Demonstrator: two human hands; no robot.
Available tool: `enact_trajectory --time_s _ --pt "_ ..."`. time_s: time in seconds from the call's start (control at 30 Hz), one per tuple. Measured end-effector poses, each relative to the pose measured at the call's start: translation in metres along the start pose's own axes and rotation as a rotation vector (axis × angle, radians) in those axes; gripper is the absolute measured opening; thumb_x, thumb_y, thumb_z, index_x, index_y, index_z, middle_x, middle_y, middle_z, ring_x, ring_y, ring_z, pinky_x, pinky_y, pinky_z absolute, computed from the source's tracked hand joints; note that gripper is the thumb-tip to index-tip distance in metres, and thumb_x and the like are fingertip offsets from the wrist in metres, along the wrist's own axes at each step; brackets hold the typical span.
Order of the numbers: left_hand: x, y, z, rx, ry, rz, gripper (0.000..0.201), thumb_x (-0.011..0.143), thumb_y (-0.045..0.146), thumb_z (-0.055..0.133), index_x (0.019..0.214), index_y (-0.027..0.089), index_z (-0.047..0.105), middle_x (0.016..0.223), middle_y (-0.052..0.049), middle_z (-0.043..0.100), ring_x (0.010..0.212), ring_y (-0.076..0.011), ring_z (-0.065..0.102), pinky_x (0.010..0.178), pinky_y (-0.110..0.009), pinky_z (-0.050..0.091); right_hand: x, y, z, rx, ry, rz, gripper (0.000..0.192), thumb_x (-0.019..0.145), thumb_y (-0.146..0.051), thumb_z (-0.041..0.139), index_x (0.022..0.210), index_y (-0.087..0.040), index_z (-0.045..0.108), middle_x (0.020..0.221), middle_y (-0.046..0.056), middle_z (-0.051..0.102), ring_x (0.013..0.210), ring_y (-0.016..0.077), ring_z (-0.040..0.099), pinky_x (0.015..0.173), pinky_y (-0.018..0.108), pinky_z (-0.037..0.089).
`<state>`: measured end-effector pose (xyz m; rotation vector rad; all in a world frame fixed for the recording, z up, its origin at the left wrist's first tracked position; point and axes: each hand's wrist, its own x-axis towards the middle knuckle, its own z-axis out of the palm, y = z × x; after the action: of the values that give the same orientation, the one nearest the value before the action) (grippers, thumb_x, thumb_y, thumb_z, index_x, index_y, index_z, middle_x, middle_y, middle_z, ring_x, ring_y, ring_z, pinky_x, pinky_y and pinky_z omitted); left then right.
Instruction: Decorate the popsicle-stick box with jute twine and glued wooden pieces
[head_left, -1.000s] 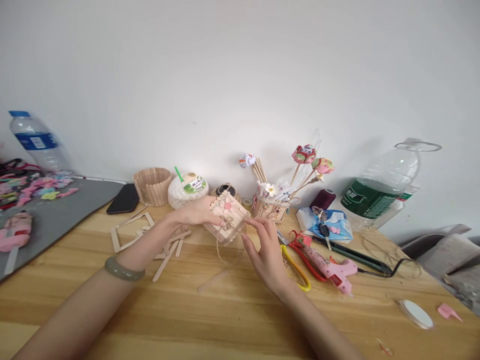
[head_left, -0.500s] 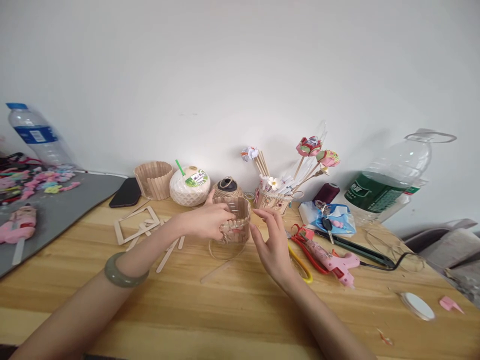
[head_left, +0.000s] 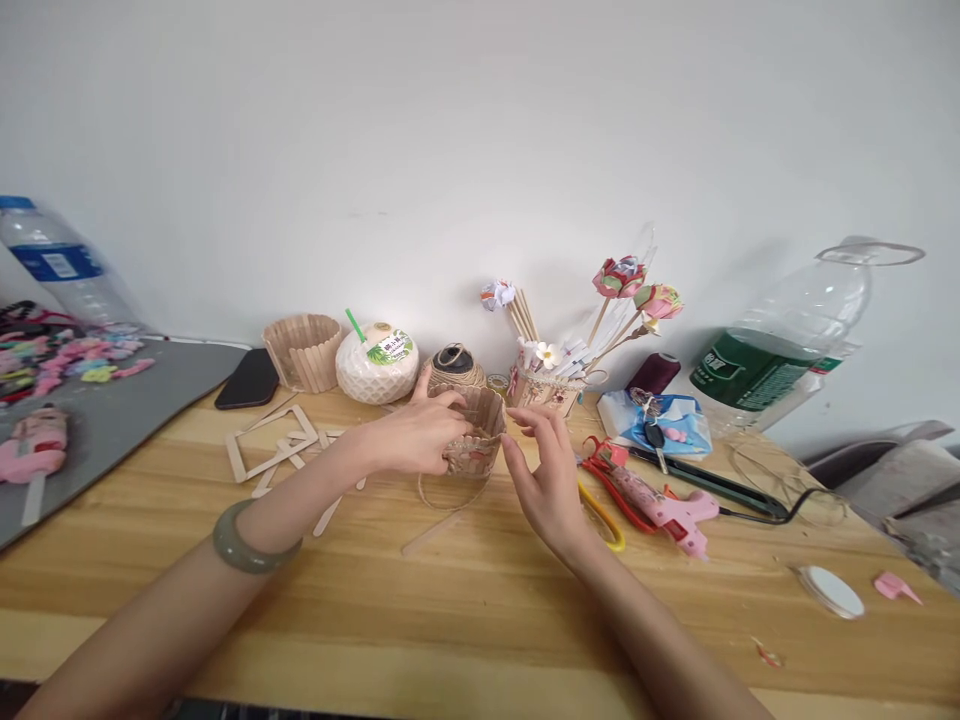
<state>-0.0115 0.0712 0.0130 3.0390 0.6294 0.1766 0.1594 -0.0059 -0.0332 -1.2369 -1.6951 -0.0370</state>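
A small round basket of wooden craft sticks (head_left: 480, 405) stands on the wooden table, with a band of twine round its lower front. My left hand (head_left: 420, 435), a green bangle on its wrist, is closed over the basket's left rim, some fingers hidden inside. At the right side my right hand (head_left: 546, 475) is curved, thumb and index finger apart, fingertips at the basket's edge. A loop of twine (head_left: 450, 505) lies in front of the basket. Behind it sits a twine spool (head_left: 456, 365).
Loose craft sticks (head_left: 274, 440), a second stick basket (head_left: 304, 355), a phone (head_left: 246, 380) and a wrapped coconut (head_left: 377, 365) lie left. On the right are a flower holder (head_left: 544, 390), a pink glue gun (head_left: 679, 515), scissors (head_left: 604, 515) and a large bottle (head_left: 757, 365).
The view has shifted slightly. The basket appears tilted a little more toward me, its inside showing more. Both hands stay at its sides.
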Motion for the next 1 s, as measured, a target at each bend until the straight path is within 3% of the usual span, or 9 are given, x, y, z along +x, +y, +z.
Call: enact_trajectory --time_s 0.23,0.4,0.57,0.7,0.77,0.83,0.9,1.0 --pt "-0.002 -0.004 0.003 0.032 0.068 -0.021 0.021 0.065 0.021 0.058 0.085 0.018 0.053 0.094 -0.005 0.062 0.115 -0.0261 0.039 0.103 -0.057 -0.007 0.000 -0.003 0.000 0.020 0.023 0.012 0.024 0.085 -0.016 0.046 0.108 -0.022 0.048 0.102 0.008 0.050 0.093 0.0203 0.050 0.079 0.037 0.045" --pt "-0.004 -0.006 -0.009 -0.101 0.105 -0.060 0.033 0.066 0.025 0.059 0.097 0.020 0.049 0.110 -0.007 0.052 0.117 -0.0244 0.038 0.105 -0.054 0.003 0.000 -0.001 -0.001 0.031 0.039 0.010 0.024 0.084 -0.015 0.047 0.107 -0.021 0.048 0.102 0.008 0.051 0.092 0.0200 0.050 0.078 0.037 0.045" --pt "-0.006 -0.004 -0.024 -0.176 0.200 -0.069 0.017 0.072 0.017 0.053 0.089 0.021 0.054 0.106 -0.005 0.055 0.111 -0.0227 0.042 0.101 -0.044 0.023 0.001 -0.001 -0.001 0.062 0.069 0.015 0.024 0.084 -0.015 0.047 0.107 -0.022 0.047 0.102 0.008 0.050 0.093 0.0200 0.050 0.076 0.036 0.046" --pt "-0.007 0.000 -0.032 -0.241 0.246 -0.117 0.010 0.077 0.018 0.046 0.080 0.019 0.056 0.094 -0.004 0.060 0.095 -0.0200 0.051 0.084 -0.033 0.039 0.002 -0.002 -0.005 0.114 0.063 0.054 0.022 0.084 -0.017 0.047 0.106 -0.021 0.048 0.094 0.006 0.053 0.081 0.0168 0.053 0.068 0.030 0.046" --pt "-0.009 0.003 -0.036 -0.291 0.210 -0.169 0.013 0.080 0.021 0.044 0.080 0.019 0.057 0.082 -0.001 0.061 0.078 -0.0166 0.055 0.071 -0.028 0.040 0.003 -0.004 -0.009 0.159 -0.023 0.075 0.016 0.085 -0.019 0.047 0.101 -0.020 0.051 0.082 0.003 0.055 0.071 0.0145 0.053 0.063 0.027 0.045" --pt "-0.011 0.007 -0.039 -0.332 0.163 -0.218 0.016 0.082 0.024 0.043 0.081 0.020 0.058 0.071 0.002 0.061 0.064 -0.0136 0.054 0.061 -0.025 0.038 0.005 -0.009 -0.013 0.188 -0.236 0.084 0.009 0.085 -0.024 0.048 0.089 -0.019 0.055 0.071 0.000 0.057 0.062 0.0126 0.052 0.057 0.024 0.042" --pt "-0.015 0.012 -0.042 -0.336 0.142 -0.232 0.017 0.082 0.026 0.043 0.081 0.020 0.059 0.067 0.003 0.061 0.059 -0.0123 0.053 0.057 -0.023 0.035 0.005 -0.015 -0.016 0.147 -0.509 0.074 0.014 0.082 -0.033 0.055 0.082 -0.019 0.057 0.069 -0.001 0.058 0.059 0.0119 0.052 0.054 0.023 0.039" --pt "-0.023 0.019 -0.041 -0.335 0.125 -0.241 0.019 0.083 0.027 0.043 0.082 0.020 0.060 0.069 0.002 0.062 0.061 -0.0125 0.054 0.056 -0.023 0.034 0.001 -0.022 -0.013 -0.029 -0.801 0.010 0.034 0.070 -0.042 0.066 0.094 -0.020 0.058 0.078 0.000 0.061 0.063 0.0141 0.053 0.054 0.023 0.035"
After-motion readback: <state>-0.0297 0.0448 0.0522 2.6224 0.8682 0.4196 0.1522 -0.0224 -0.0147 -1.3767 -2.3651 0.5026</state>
